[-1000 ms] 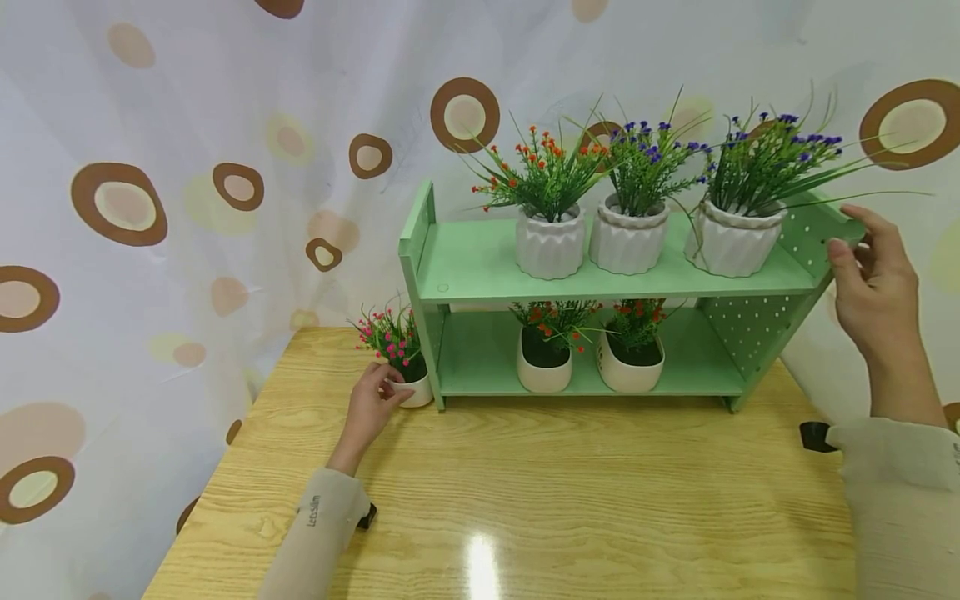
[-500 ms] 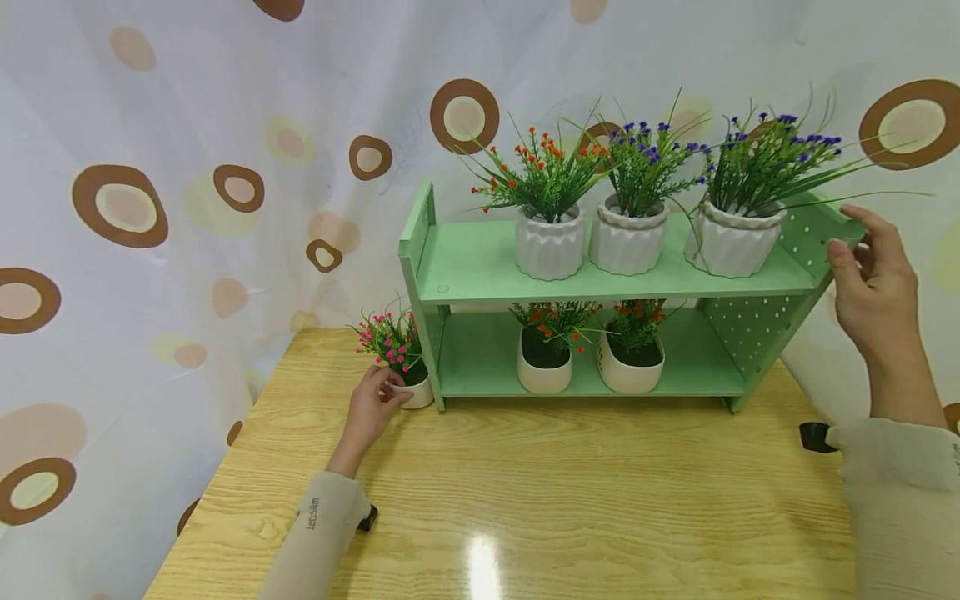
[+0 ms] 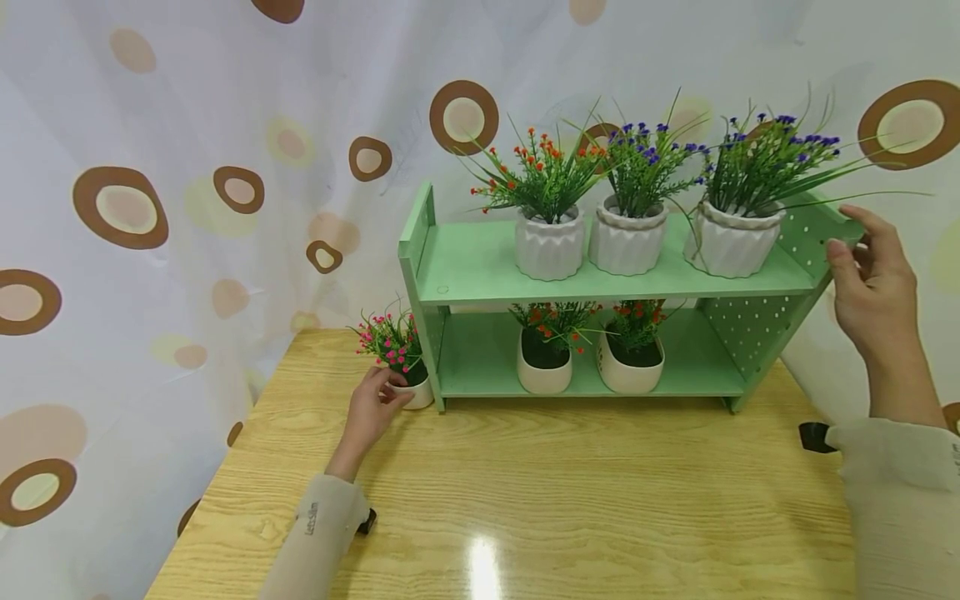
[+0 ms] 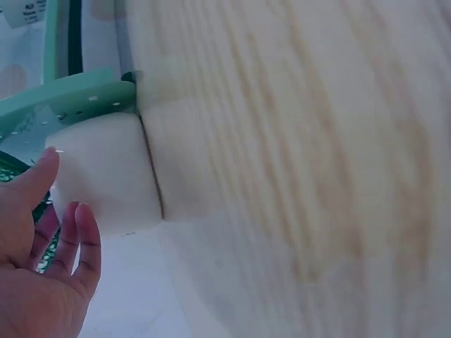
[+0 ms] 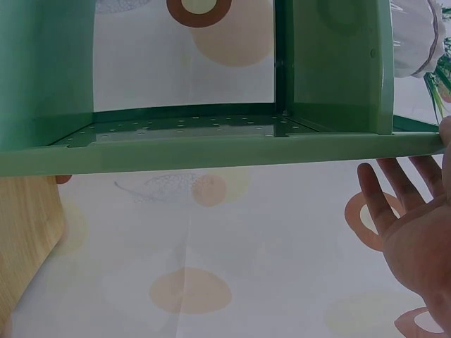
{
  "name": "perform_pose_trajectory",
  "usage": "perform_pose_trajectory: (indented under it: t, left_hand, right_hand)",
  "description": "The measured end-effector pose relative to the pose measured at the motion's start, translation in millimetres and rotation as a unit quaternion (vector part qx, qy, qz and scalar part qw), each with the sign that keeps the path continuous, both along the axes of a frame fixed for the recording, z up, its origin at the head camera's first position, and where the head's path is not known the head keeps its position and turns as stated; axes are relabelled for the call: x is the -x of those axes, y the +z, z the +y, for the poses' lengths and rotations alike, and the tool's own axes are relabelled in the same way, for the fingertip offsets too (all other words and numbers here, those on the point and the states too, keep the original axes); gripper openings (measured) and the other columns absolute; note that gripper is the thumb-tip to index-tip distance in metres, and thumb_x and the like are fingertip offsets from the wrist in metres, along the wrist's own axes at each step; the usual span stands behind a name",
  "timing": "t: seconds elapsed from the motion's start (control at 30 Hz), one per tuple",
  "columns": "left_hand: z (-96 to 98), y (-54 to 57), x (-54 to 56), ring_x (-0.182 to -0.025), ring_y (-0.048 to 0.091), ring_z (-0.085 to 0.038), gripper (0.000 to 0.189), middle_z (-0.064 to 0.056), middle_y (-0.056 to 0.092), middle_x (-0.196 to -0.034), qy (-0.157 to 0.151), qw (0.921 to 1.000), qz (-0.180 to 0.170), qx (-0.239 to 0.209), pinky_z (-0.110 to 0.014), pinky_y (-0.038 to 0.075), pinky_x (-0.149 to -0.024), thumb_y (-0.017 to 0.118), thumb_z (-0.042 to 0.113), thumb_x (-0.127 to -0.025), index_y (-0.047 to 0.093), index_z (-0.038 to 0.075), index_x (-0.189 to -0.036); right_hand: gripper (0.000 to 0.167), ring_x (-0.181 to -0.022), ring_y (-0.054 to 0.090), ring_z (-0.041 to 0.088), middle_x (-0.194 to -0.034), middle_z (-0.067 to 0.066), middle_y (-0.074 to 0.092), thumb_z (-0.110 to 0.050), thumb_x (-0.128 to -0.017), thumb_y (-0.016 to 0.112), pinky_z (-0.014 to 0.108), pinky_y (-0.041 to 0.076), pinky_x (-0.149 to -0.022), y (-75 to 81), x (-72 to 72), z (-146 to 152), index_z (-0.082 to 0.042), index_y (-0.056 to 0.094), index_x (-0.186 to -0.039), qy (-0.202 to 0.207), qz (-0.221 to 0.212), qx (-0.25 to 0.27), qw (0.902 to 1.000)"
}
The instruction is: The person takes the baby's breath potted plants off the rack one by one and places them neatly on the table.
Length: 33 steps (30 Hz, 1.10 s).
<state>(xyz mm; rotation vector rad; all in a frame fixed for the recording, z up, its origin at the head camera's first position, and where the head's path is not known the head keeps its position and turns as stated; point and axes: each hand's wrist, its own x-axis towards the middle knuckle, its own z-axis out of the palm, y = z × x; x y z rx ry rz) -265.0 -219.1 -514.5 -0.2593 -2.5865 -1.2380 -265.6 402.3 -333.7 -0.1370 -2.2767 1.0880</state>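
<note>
At the left end of a green two-tier shelf (image 3: 467,260) stands a small white flowerpot (image 3: 419,396) with pink flowers. My left hand (image 3: 370,410) holds this pot by the rim, thumb and fingers bent at its edge. In the left wrist view the pot's smooth side (image 4: 109,176) shows close against the green end panel (image 4: 77,95), resting on the wooden top. My right hand (image 3: 879,292) grips the upper front corner of the shelf's right end panel, thumb in front and index finger over the top. In the right wrist view its other fingers (image 5: 380,197) stretch along the panel's outer side.
On the upper tier stand three white fluted pots, one with orange flowers (image 3: 550,246) and two with purple ones (image 3: 628,242). Two cream pots (image 3: 545,373) with orange-red flowers sit below. A patterned curtain (image 3: 187,100) hangs behind the wooden table (image 3: 570,500).
</note>
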Motion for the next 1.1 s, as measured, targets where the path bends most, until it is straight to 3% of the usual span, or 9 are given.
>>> perform_pose_trajectory:
  t: [0.17,0.33,0.5,0.63,0.73,0.83,1.1]
  left_hand:
    - [1.1,18.3,-10.6,-0.092,0.07,-0.03,0.024,-0.016,0.063,-0.112,-0.009,0.9997,-0.014,-0.017,-0.042,0.064,-0.083,0.08,0.011,-0.092,0.068,0.004,-0.111]
    - [8.6,49.7,-25.9,-0.097,0.069,-0.025,0.026,-0.012,0.068,-0.114,-0.034,0.9988,-0.02,-0.029,-0.039,0.063,-0.086,0.077,0.023,-0.096,0.068,0.009,-0.116]
    - [29.2,85.8,-40.2,-0.093,0.068,-0.019,0.022,-0.008,0.068,-0.11,-0.078,0.9959,0.037,-0.025,-0.032,0.063,-0.085,0.076,0.023,-0.097,0.069,0.013,-0.115]
    - [55.2,116.4,-43.2,-0.094,0.068,-0.019,0.024,-0.005,0.066,-0.109,-0.126,0.9856,0.103,-0.046,-0.035,0.063,-0.085,0.076,0.018,-0.096,0.069,0.015,-0.119]
    - [78.4,137.5,-34.9,-0.099,0.067,-0.024,0.03,-0.007,0.065,-0.112,-0.159,0.9735,0.148,-0.07,-0.039,0.063,-0.088,0.076,0.013,-0.096,0.068,0.011,-0.125]
    - [101.7,155.6,-19.6,-0.106,0.066,-0.027,0.036,-0.011,0.063,-0.119,-0.173,0.9666,0.17,-0.083,-0.04,0.063,-0.092,0.075,0.013,-0.097,0.066,0.008,-0.131]
    - [151.7,190.3,21.7,-0.129,0.057,-0.028,0.048,-0.012,0.052,-0.145,-0.152,0.9784,0.121,-0.071,-0.036,0.056,-0.105,0.068,0.032,-0.103,0.056,0.021,-0.148]
  right_hand:
    - [0.048,-0.129,0.048,-0.006,-0.136,-0.025,0.045,-0.038,-0.111,0.042,0.013,0.042,-0.105,0.4,1.4,-0.9,-0.044,0.035,-0.158,-0.001,0.003,0.002,1.0]
    - [0.047,-0.128,0.048,-0.007,-0.136,-0.025,0.045,-0.038,-0.111,0.043,0.012,0.042,-0.102,0.0,2.4,-1.6,-0.043,0.036,-0.158,-0.004,0.011,0.001,0.9999]
    - [0.047,-0.128,0.048,-0.006,-0.136,-0.025,0.045,-0.037,-0.111,0.043,0.012,0.042,-0.102,-0.4,2.7,-1.7,-0.043,0.036,-0.158,0.0,0.015,0.0,0.9999]
    - [0.047,-0.128,0.049,-0.007,-0.133,-0.029,0.044,-0.037,-0.111,0.044,0.011,0.042,-0.102,-0.4,2.4,-1.8,-0.043,0.036,-0.158,0.0,0.019,0.003,0.9998]
    - [0.047,-0.128,0.049,-0.008,-0.131,-0.031,0.043,-0.037,-0.111,0.044,0.012,0.042,-0.103,-0.6,2.5,-1.8,-0.043,0.037,-0.158,-0.001,0.022,0.005,0.9998]
    - [0.047,-0.127,0.049,-0.007,-0.131,-0.031,0.043,-0.037,-0.111,0.043,0.012,0.041,-0.105,-0.9,3.0,-1.6,-0.042,0.036,-0.158,-0.004,0.02,0.004,0.9998]
    - [0.047,-0.128,0.05,-0.006,-0.132,-0.029,0.044,-0.036,-0.111,0.044,0.013,0.042,-0.104,-0.3,3.5,-2.2,-0.042,0.038,-0.157,-0.002,0.023,0.013,0.9997]
